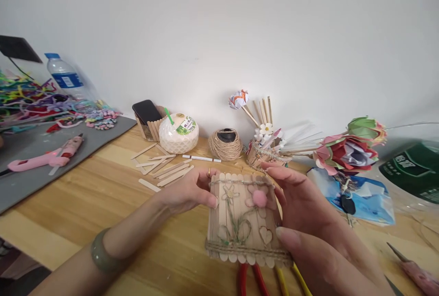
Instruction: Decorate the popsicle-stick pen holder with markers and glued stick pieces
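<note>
Between my two hands is a craft-stick box, its front made of upright sticks bound with twine along top and bottom. Twine-outlined flowers, a twine heart and a pink pom-pom decorate that face. My left hand grips its left edge, thumb on the front. On the right side, my right hand holds it with the thumb near the lower corner and the fingers behind the upper edge. Red-handled pliers and a yellow-handled tool show partly below the box; their heads are hidden.
Loose craft sticks, a wrapped coconut, a twine ball and a holder of flowers stand along the wall. A pink glue gun lies on a grey mat. Pointed scissors lie at right.
</note>
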Demonstrator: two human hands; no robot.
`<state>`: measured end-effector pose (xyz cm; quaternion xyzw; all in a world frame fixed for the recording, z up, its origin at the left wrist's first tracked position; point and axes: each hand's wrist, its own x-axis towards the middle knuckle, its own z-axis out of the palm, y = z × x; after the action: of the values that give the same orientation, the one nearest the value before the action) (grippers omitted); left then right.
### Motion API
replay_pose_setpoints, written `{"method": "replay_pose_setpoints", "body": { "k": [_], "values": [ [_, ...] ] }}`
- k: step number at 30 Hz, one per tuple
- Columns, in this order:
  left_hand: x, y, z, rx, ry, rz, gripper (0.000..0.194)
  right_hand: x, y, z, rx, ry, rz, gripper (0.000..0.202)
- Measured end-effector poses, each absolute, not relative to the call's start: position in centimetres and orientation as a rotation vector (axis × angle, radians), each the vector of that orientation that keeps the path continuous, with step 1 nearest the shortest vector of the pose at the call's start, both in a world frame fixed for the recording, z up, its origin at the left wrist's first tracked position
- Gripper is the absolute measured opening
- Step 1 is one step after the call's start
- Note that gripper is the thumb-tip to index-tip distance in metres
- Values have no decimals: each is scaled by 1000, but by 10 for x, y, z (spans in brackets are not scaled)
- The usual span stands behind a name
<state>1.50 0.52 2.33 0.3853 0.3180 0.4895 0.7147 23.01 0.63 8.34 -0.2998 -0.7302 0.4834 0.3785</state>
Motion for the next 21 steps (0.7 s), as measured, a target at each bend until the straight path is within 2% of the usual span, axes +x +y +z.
{"method": "replay_pose_setpoints", "body": {
  "k": [8, 16, 21],
  "values": [
    [14, 4, 22, 959, 775, 944, 34, 228, 14, 75, -734, -1674, 1561, 42],
    [17, 5, 21, 1001, 788, 989, 24, 219, 32, 68, -767, -1642, 1496, 36],
    [18, 6, 14, 1029, 826, 988, 32, 218, 40, 62, -836, -1626, 1460, 35]
  ]
}}
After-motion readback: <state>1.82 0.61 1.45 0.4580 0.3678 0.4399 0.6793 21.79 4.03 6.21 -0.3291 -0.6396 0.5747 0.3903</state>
